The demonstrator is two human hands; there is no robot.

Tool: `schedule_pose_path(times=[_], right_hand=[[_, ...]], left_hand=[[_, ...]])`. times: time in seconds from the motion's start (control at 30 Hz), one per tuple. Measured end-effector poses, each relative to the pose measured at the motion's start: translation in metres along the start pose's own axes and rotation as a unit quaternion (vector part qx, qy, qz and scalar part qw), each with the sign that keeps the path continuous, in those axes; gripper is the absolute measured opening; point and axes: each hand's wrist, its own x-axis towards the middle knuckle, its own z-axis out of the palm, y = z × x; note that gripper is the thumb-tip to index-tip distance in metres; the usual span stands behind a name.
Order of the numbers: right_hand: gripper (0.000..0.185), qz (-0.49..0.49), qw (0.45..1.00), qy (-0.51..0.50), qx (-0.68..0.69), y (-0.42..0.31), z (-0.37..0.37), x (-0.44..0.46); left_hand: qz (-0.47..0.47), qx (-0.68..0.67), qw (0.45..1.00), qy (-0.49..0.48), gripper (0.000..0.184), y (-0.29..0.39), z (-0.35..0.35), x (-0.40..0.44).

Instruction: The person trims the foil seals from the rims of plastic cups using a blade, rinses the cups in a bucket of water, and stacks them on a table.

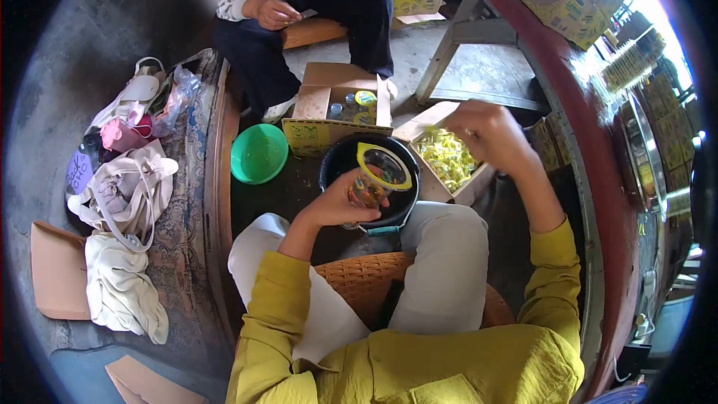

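My left hand [340, 200] is wrapped round a clear plastic cup [384, 168] with a yellow rim and colourful bits inside. The cup tilts toward me above a black bucket [329, 155], whose teal handle grip faces my knees. Raised at the right, my right hand [492, 135] has its fingers curled down and slightly blurred; whatever they may pinch is too small to make out. Below and beside that hand, an open carton [467, 193] holds many small yellow wrapped packets [443, 158].
Beyond the bucket stands an open cardboard box [318, 97] with several lidded cups. A green basin [259, 153] lies to its left. Opposite sits a person [273, 13] holding something small. Bags [138, 179] rest on a ledge at left; a wooden bench [479, 34] stands at back right.
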Motion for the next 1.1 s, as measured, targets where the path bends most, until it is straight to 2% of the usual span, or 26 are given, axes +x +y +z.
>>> schedule_pose_path(times=[0.1,0.23,0.27,0.47,0.57,0.67,0.77,0.83,0.93,1.03,1.07,1.1], right_hand=[[0.009,0.093,0.995,0.038,-0.013,0.059,0.011,-0.022],[0.011,0.254,0.962,-0.029,-0.099,0.149,0.054,-0.065],[0.012,0.287,0.949,-0.051,-0.123,0.164,0.066,-0.076],[0.025,0.358,0.911,-0.046,-0.200,0.219,0.133,-0.123],[0.034,0.400,0.900,-0.041,-0.170,0.226,0.147,-0.132],[0.036,0.348,0.929,-0.034,-0.119,0.254,0.166,-0.144],[0.037,0.404,0.905,-0.068,-0.116,0.251,0.165,-0.145],[0.036,0.382,0.915,-0.057,-0.116,0.244,0.161,-0.146],[0.036,0.392,0.912,-0.063,-0.108,0.239,0.157,-0.144],[0.038,0.402,0.903,-0.099,-0.116,0.229,0.149,-0.138],[0.039,0.403,0.900,-0.114,-0.122,0.224,0.145,-0.135],[0.042,0.414,0.899,-0.087,-0.116,0.223,0.145,-0.134]], left_hand=[[0.013,-0.040,0.999,0.020,0.059,0.001,0.001,-0.001],[0.020,-0.005,0.999,0.047,0.060,-0.001,-0.003,0.003],[0.037,-0.032,0.997,0.054,0.061,0.000,0.000,0.003],[0.044,-0.007,0.994,0.095,0.062,0.000,-0.001,0.006],[0.040,-0.006,0.993,0.109,0.059,-0.003,-0.006,0.011],[0.048,-0.022,0.992,0.117,0.052,-0.001,-0.005,0.013],[0.049,-0.016,0.992,0.119,0.045,0.000,-0.004,0.014],[0.057,-0.016,0.991,0.119,0.042,0.001,-0.003,0.013],[0.061,-0.011,0.992,0.111,0.044,0.002,-0.004,0.013],[0.029,-0.007,0.994,0.106,0.069,-0.004,-0.008,0.012],[0.027,-0.009,0.994,0.106,0.069,-0.005,-0.008,0.012],[0.025,-0.011,0.994,0.106,0.069,-0.005,-0.008,0.011]])
